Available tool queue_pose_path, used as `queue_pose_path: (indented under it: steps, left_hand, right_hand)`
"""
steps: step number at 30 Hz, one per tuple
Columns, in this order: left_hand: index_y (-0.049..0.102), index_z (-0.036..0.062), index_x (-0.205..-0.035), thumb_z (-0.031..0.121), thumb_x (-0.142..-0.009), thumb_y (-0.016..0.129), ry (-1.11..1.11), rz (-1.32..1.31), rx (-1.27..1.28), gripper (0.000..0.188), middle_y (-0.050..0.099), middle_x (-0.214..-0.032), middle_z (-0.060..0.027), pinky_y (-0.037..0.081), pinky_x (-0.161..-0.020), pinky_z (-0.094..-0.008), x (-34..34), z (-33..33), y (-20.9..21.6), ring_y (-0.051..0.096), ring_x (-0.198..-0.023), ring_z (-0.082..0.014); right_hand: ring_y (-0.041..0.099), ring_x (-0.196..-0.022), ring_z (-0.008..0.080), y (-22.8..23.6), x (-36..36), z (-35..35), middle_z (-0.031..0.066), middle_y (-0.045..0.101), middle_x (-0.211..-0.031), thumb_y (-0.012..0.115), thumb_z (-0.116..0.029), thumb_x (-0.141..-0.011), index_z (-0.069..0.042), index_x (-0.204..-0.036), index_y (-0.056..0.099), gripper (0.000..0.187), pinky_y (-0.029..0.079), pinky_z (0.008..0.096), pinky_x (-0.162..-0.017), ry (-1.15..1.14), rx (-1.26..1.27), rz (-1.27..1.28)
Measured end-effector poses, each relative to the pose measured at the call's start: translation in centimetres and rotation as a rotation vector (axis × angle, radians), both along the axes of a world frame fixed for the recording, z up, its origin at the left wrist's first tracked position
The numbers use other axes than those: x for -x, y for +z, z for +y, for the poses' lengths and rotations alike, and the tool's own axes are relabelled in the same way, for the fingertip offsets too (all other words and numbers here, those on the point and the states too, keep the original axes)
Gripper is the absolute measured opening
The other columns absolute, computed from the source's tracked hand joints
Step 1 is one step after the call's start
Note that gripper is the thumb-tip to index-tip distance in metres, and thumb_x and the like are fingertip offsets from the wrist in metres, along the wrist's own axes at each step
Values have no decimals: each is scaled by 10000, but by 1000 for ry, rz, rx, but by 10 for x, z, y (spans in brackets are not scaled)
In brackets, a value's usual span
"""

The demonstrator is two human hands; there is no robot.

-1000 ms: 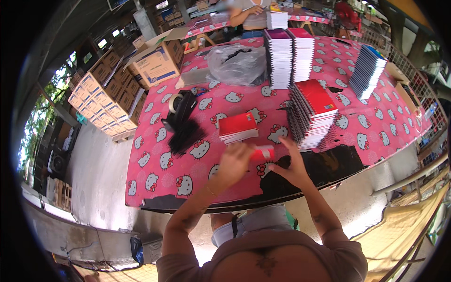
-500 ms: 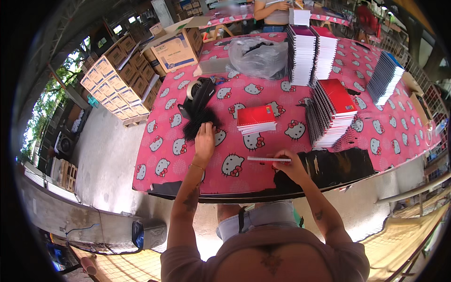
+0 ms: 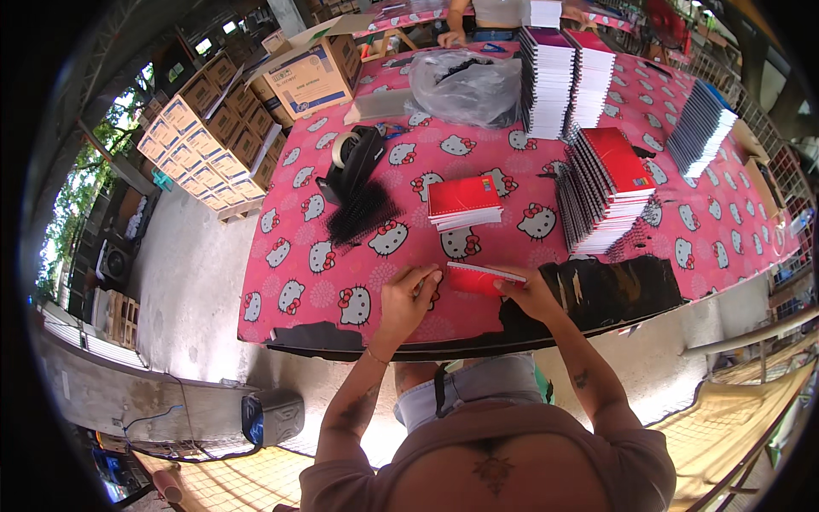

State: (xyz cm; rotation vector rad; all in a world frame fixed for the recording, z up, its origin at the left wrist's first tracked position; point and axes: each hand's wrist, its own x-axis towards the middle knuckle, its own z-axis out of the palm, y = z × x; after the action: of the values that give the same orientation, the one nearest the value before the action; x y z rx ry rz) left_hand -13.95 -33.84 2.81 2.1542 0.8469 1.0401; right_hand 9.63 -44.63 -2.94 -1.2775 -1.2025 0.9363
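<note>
Near the table's front edge, my right hand (image 3: 534, 295) grips a small red notebook (image 3: 474, 281) by its right end, with its pale long edge up. Just left of the notebook, my left hand (image 3: 404, 300) is closed in a pinch; whatever lies between its fingertips is too small to make out. Beyond that hand is a loose heap of black binding coils (image 3: 365, 213), beside a black tape dispenser (image 3: 357, 166). A low stack of red notebooks (image 3: 465, 200) lies ahead of the held one. To its right stands a taller stack of red spiral notebooks (image 3: 616, 162).
A pink patterned cloth (image 3: 281, 222) covers the table, torn to black at the front (image 3: 610, 290). Tall notebook stacks (image 3: 548, 85) and a clear plastic bag (image 3: 465, 90) stand at the back. Blue-covered notebooks (image 3: 701, 128) are far right, cartons (image 3: 196, 145) left. Another person's hand (image 3: 452, 38) is across the table.
My left hand has come back from the coil heap to beside the notebook. My right hand has tilted the notebook so its red cover shows. Across the table, the other person's hand has lowered.
</note>
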Motion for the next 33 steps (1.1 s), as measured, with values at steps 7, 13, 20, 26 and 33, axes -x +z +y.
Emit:
queue_pose_path:
  steps: [7,13,20,26,33]
  left_hand:
    - [703,24,-1033,146,-911,706,-94,65,-34,173,637,-763,-134,462,-544,-320,0,22,-7,630,-619,-193]
    - [643,42,-1148,238,-948,649,-326,263,-53,280,635,-902,-126,482,-675,-399,-2,29,18,635,-769,-262]
    - [575,74,-1268,315,-950,611,91,496,-568,400,542,-1333,-125,305,-1059,-576,-30,-19,20,508,-1235,-294]
    - [590,64,-1239,252,-927,627,-10,448,-516,366,588,-1263,-105,262,-1081,-648,-15,-12,4,556,-1181,-306]
    - [560,30,-1275,358,-948,591,-240,478,-139,465,554,-1327,-182,231,-1105,-646,-6,6,15,546,-1192,-374]
  right_hand:
    - [542,-767,58,5,-1,1,-3,685,-963,640,-83,-960,-30,-1265,651,309,484,234,-692,53,21,-8]
    - [607,-875,94,12,1,-11,71,728,-1043,655,-84,-948,-23,-1263,650,321,495,258,-799,68,-78,-111]
    - [626,-946,102,41,26,-21,116,726,-1094,647,-62,-939,-6,-1242,654,308,505,279,-841,-107,-61,-13]
    - [618,-884,98,33,32,-34,103,728,-1062,634,-58,-948,-25,-1248,658,303,510,271,-800,-78,46,-160]
    - [579,-867,79,34,30,-33,71,712,-1003,653,-93,-946,-29,-1266,649,327,500,252,-776,-80,-34,-83]
